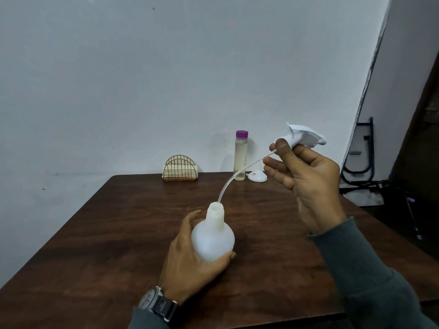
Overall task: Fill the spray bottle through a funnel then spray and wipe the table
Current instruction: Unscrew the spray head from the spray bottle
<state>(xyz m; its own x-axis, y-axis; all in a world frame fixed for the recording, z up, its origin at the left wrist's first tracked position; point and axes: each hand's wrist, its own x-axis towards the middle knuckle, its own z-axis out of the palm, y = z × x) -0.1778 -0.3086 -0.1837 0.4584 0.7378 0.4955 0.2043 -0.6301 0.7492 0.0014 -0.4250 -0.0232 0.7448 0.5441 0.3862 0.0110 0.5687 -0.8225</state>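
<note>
My left hand (190, 260) grips the round white spray bottle (212, 236), which stands on the brown wooden table (118, 233) with its neck uncapped. My right hand (306, 179) holds the white trigger spray head (305, 136) up and to the right of the bottle. Its thin dip tube (237, 173) curves down, with the tip at the bottle's mouth. A small white funnel (257, 176) lies at the table's far edge. Beside it stands a tall clear bottle (240, 157) with a purple cap and pale liquid.
A gold wire holder (180, 167) with folded cloth or napkins sits at the table's far edge against the white wall. To the right, off the table, are black metal frames (361, 150) and a dark doorway.
</note>
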